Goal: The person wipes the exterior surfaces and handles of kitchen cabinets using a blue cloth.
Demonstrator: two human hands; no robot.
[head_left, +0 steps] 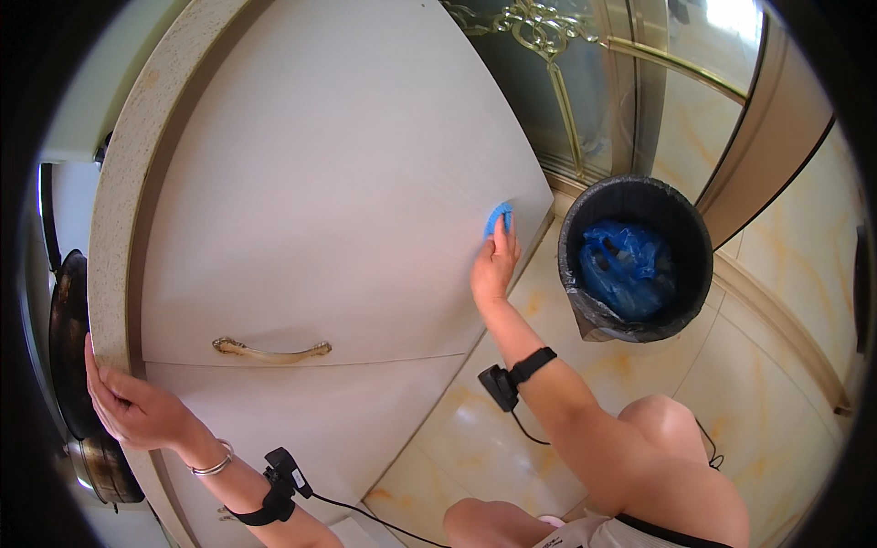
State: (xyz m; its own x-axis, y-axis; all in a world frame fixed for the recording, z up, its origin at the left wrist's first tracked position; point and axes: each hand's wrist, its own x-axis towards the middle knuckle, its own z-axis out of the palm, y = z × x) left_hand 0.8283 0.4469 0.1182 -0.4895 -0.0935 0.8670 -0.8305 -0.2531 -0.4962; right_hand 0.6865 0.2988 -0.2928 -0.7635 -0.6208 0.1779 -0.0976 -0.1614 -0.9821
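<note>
My right hand (496, 266) holds a blue cloth or sponge (499, 216) against the lower part of a white cabinet door (329, 171). At the left, my left hand (137, 407) rests on the edge of the speckled stone countertop (113, 240), its fingers lying along the rim. An ornate metal handle (272, 352) is fixed on the door between my two hands. Black straps with small devices are on both forearms, and a bracelet circles my left wrist.
A black bin (574, 274) lined with a bag, with a blue plastic bag (630, 274) inside, stands on the tiled floor (616, 373) right of my right hand. Behind it is a glass door with gold trim (565, 116). Dark pans (68, 342) are beyond the countertop edge.
</note>
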